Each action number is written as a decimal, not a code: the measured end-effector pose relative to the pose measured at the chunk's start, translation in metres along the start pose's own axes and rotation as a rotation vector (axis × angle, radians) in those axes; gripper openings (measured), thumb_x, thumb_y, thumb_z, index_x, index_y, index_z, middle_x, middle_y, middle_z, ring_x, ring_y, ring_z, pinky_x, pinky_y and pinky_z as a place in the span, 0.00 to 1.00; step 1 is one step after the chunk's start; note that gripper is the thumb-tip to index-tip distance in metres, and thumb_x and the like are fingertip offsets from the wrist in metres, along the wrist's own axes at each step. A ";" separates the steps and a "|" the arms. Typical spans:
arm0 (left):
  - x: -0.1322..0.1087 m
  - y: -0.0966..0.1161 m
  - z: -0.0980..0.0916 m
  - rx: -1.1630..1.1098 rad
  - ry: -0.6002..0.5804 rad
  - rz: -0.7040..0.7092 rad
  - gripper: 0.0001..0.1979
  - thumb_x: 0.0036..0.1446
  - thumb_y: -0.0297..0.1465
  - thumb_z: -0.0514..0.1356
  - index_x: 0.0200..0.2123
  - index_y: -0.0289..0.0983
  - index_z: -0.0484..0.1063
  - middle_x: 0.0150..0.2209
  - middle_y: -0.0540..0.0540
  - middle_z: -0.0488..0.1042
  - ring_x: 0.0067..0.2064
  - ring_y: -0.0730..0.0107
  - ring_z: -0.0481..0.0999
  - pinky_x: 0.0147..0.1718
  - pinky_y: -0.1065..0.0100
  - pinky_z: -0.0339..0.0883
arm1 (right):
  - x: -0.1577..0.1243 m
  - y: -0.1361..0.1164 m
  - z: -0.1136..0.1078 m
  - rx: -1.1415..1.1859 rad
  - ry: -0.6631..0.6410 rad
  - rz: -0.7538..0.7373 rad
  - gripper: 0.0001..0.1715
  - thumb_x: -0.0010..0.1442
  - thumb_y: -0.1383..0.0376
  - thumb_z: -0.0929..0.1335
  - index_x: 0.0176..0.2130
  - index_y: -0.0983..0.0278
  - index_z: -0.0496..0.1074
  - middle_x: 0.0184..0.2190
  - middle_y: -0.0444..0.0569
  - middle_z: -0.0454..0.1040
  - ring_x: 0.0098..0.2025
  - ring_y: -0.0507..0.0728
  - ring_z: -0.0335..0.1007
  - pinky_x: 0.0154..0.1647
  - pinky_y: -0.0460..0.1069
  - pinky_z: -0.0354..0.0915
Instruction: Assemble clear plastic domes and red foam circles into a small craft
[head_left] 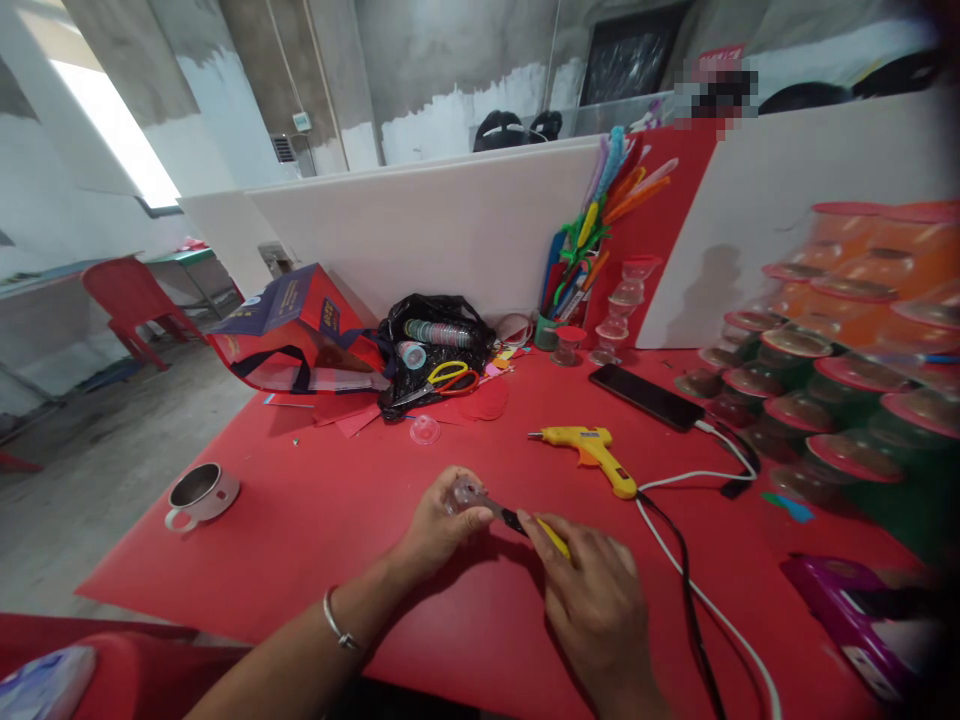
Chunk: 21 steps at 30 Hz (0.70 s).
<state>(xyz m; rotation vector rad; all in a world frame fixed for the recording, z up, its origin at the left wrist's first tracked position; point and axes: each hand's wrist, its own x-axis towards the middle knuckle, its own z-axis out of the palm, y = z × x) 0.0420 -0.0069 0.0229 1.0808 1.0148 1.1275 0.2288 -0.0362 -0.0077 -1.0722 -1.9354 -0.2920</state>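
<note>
Near the middle of the red table, my left hand is closed around a small clear plastic piece. My right hand grips a yellow utility knife, its blade pointing left and reaching the plastic piece. Just beyond the hands lies a yellow glue gun, nozzle to the left, with a black cord running toward the front edge. A clear pink-tinted disc rests flat on the table, behind my left hand.
A metal cup stands at left. Behind are a red and blue bag, a black plastic bag, scissors and a pipe-cleaner holder. At right are a phone, white cable, stacked plastic cups and a purple object.
</note>
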 end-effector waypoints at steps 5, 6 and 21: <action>0.001 -0.004 -0.001 0.001 0.006 0.012 0.25 0.41 0.46 0.71 0.35 0.37 0.66 0.23 0.54 0.68 0.22 0.78 0.63 0.22 0.74 0.57 | 0.001 0.001 -0.001 0.013 -0.002 -0.007 0.25 0.63 0.78 0.61 0.54 0.60 0.71 0.41 0.51 0.76 0.43 0.57 0.71 0.43 0.52 0.61; 0.001 -0.006 -0.002 0.000 0.010 0.018 0.25 0.41 0.45 0.71 0.35 0.37 0.66 0.24 0.54 0.68 0.22 0.79 0.63 0.22 0.74 0.57 | 0.001 0.001 -0.001 0.018 0.000 -0.008 0.25 0.63 0.78 0.61 0.54 0.60 0.71 0.41 0.51 0.76 0.43 0.56 0.71 0.43 0.52 0.61; -0.001 0.002 0.000 -0.004 0.011 0.001 0.24 0.41 0.45 0.71 0.34 0.37 0.65 0.23 0.54 0.69 0.21 0.78 0.63 0.20 0.73 0.57 | 0.002 -0.002 0.000 0.020 -0.002 0.003 0.26 0.63 0.79 0.62 0.55 0.61 0.70 0.41 0.51 0.76 0.43 0.56 0.70 0.43 0.52 0.60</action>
